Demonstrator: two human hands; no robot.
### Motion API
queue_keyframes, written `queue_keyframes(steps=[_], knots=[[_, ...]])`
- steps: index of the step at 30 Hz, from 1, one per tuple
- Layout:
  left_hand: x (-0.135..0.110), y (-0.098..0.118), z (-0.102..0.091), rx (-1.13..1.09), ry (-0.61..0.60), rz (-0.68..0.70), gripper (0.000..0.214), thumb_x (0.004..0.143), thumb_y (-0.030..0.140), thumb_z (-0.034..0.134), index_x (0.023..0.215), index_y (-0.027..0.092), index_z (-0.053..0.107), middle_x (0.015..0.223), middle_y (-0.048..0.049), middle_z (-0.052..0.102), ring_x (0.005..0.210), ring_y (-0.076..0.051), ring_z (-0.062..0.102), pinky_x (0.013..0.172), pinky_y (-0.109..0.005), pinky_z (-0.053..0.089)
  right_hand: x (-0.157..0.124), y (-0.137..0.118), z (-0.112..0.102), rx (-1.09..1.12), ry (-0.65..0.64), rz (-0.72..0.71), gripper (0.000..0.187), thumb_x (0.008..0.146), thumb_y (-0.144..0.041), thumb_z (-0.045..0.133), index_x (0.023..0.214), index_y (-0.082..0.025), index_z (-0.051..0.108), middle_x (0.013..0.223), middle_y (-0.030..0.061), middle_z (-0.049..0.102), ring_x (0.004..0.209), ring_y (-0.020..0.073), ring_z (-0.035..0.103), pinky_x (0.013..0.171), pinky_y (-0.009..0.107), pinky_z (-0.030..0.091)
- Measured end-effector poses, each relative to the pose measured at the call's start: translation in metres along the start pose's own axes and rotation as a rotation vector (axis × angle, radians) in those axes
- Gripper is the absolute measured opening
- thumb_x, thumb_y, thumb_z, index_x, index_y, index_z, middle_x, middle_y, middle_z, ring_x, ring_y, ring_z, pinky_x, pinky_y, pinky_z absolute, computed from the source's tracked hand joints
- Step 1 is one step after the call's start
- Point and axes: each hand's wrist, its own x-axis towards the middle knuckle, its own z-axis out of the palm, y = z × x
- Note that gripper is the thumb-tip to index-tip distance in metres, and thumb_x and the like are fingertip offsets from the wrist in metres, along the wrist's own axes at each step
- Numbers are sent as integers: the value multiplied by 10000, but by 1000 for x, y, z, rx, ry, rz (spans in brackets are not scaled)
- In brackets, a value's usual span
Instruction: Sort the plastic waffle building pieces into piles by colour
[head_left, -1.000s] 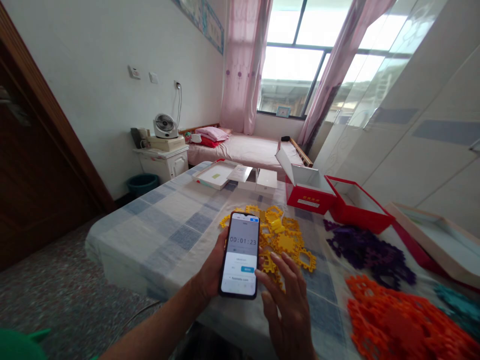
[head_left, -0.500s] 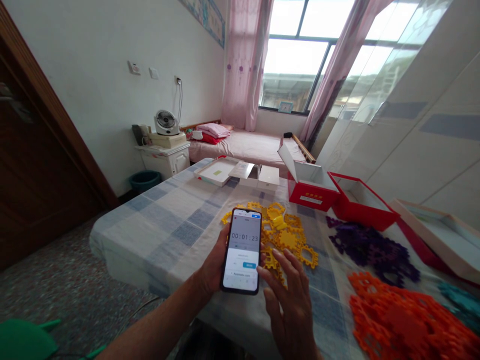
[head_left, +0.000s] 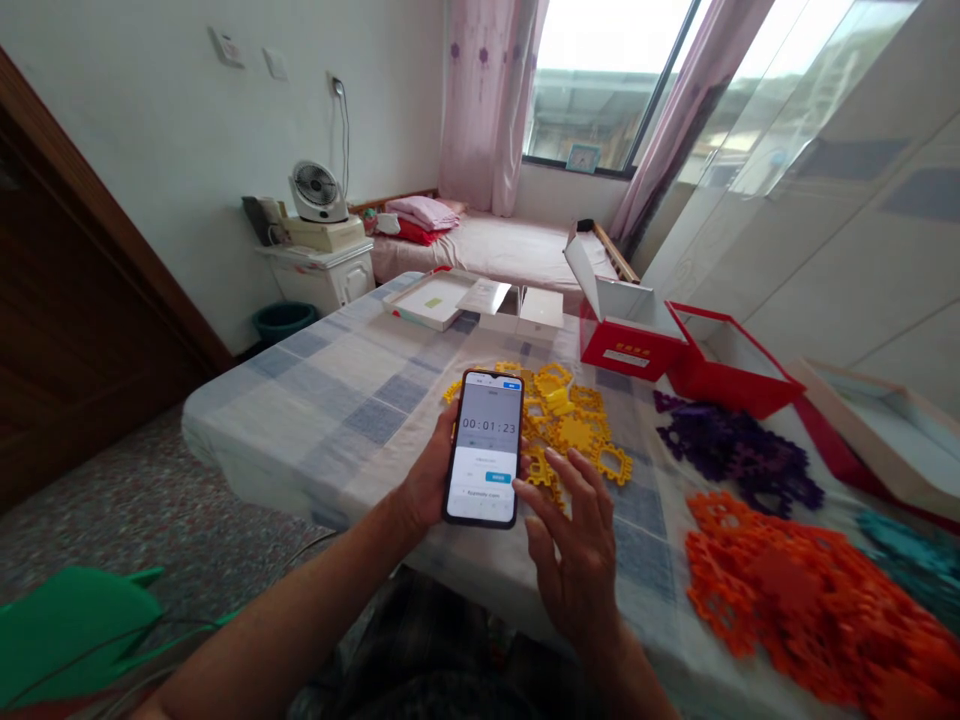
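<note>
My left hand (head_left: 427, 482) grips a black smartphone (head_left: 486, 447) upright above the table's near edge; its screen reads 00:01:23. Beside the phone my right hand (head_left: 576, 545) hovers with fingers spread, thumb close to the phone's lower right corner, holding nothing. Just beyond both hands lies a pile of yellow plastic interlocking pieces (head_left: 566, 430) on the blue-checked tablecloth (head_left: 352, 400).
Purple pieces (head_left: 739, 455), orange pieces (head_left: 795, 590) and teal pieces (head_left: 911, 555) lie to the right. Red boxes (head_left: 637, 340), a shallow tray (head_left: 881, 430) and white boxes (head_left: 465, 300) stand farther back. A bed (head_left: 495, 250), nightstand with fan (head_left: 319, 195) and door (head_left: 67, 350) lie beyond.
The view has tilted down and drawn slightly closer to the table. Both hands keep their pose; the phone's timer reads the same.
</note>
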Motion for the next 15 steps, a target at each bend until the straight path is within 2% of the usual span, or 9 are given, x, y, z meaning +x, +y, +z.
queue_keyframes(steps=[10, 15], knots=[[-1, 1, 0, -12, -22, -15, 718, 838, 657, 376, 1203, 69, 566, 1005, -176, 665, 829, -261, 659, 798, -378, 495, 4, -2, 0, -27, -20, -42, 260, 901, -196, 494, 1126, -202, 625, 1363, 97, 425, 1320, 308, 323, 1038, 513, 332], [-1, 1, 2, 6, -2, 8, 674, 854, 630, 373, 1184, 82, 584, 972, -160, 678, 817, -253, 665, 780, -360, 502, 2, -3, 0, -70, -77, -59, 284, 901, -231, 498, 1161, -230, 612, 1407, 80, 382, 1334, 314, 297, 1038, 510, 317]])
